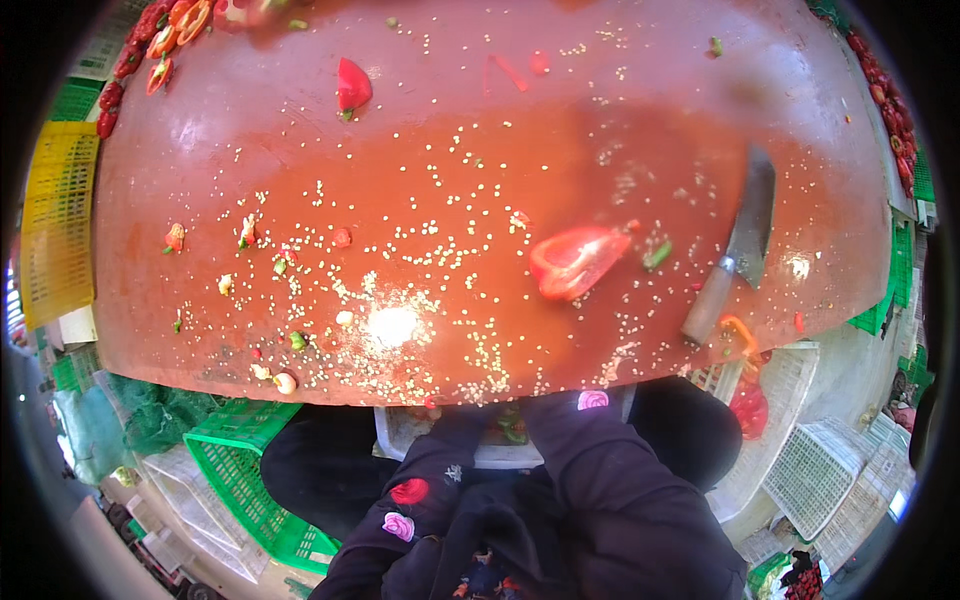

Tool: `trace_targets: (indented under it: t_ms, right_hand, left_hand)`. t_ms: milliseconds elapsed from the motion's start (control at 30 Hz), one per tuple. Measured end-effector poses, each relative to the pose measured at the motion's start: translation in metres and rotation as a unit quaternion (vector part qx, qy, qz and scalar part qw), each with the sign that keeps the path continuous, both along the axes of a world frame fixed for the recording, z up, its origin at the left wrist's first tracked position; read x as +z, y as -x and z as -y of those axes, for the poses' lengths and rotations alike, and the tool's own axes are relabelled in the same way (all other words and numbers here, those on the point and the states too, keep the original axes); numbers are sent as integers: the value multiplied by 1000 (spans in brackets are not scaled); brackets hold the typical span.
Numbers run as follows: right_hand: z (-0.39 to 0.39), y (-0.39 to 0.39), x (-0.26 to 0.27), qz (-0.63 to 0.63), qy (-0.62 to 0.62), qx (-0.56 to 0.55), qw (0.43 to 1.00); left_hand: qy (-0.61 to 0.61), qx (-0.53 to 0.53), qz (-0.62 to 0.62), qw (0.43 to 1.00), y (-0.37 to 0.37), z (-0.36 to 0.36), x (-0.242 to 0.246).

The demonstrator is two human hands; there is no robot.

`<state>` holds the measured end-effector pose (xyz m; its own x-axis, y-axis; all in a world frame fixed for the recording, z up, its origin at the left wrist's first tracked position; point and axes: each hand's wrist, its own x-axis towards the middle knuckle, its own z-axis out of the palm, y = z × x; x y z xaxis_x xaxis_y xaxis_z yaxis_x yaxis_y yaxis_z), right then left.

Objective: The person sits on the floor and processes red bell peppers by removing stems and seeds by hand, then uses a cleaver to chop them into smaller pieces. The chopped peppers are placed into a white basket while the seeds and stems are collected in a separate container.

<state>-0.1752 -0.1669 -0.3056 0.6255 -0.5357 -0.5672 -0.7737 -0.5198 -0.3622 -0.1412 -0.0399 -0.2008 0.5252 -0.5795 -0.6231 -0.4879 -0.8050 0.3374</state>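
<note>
Both my hands are out of view; my dark sleeves run under the near edge of the reddish table (465,180), over a white plastic container (506,456) between my knees that holds green and red scraps. On the table a halved red bell pepper (577,262) lies right of the middle. A knife (752,217) with a broad blade and wooden handle rests farther right, its handle towards me. A red pepper piece (353,85) lies at the far left. Pale seeds and several pepper cores and stem bits (298,341) are scattered over the surface.
Red peppers (112,97) line the far left edge, more (885,112) the right edge. A yellow crate (60,225) stands left of the table, a green crate (247,480) by my left leg. At my right are a white crate (787,405) with red pepper and a pale mesh basket (817,465).
</note>
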Motion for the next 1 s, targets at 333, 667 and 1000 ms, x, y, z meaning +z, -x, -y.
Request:
trace_targets:
  t_ms: [333,667,1000]
  right_hand:
    - [36,9,102,294,-163,77,939]
    - [5,89,282,468,17,295,833]
    - [-29,96,327,478,179,342,789]
  left_hand:
    - [-17,17,1,1000,6,5,24]
    - [413,486,-541,547,30,-65,166]
    - [537,456,-605,370,51,-43,212]
